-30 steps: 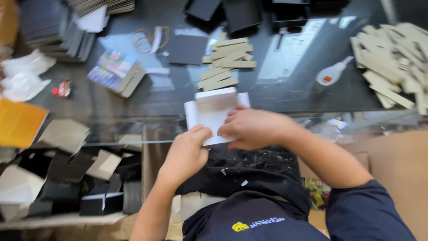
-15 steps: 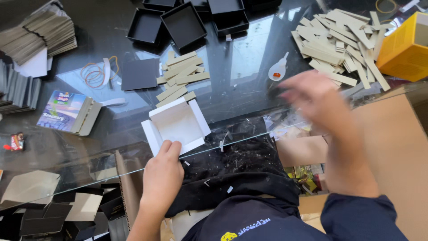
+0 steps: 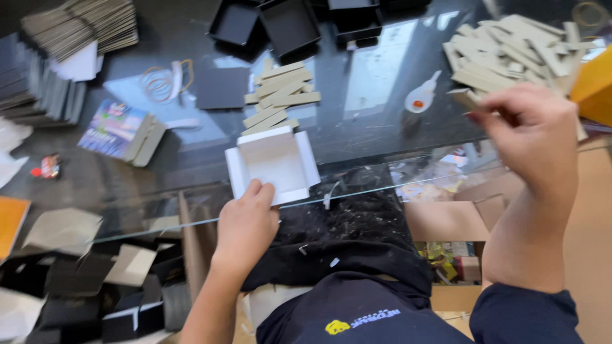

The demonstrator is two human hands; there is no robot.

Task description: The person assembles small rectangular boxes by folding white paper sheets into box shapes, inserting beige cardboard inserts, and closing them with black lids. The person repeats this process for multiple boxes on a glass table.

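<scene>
A white cardboard box blank [image 3: 275,160] with its side flaps folded up lies at the near edge of the dark glass table [image 3: 191,162]. My left hand [image 3: 245,226] rests on its near left corner, fingers pressing the flap. My right hand [image 3: 526,130] is raised at the right, pinching a beige cardboard strip [image 3: 464,97] at the edge of a big pile of such strips [image 3: 510,54]. A smaller heap of strips [image 3: 280,95] lies just beyond the white blank.
Black box trays [image 3: 280,25] stand at the far edge. A black square [image 3: 222,88], rubber bands [image 3: 159,79], a white glue spatula [image 3: 421,99], a colourful booklet [image 3: 115,127] and stacked grey sheets [image 3: 76,28] lie about. A yellow box [image 3: 596,86] stands far right. Black boxes fill the floor at left.
My right hand has left the white blank, swung right to the big pile and taken hold of a strip. The left hand stays on the blank.
</scene>
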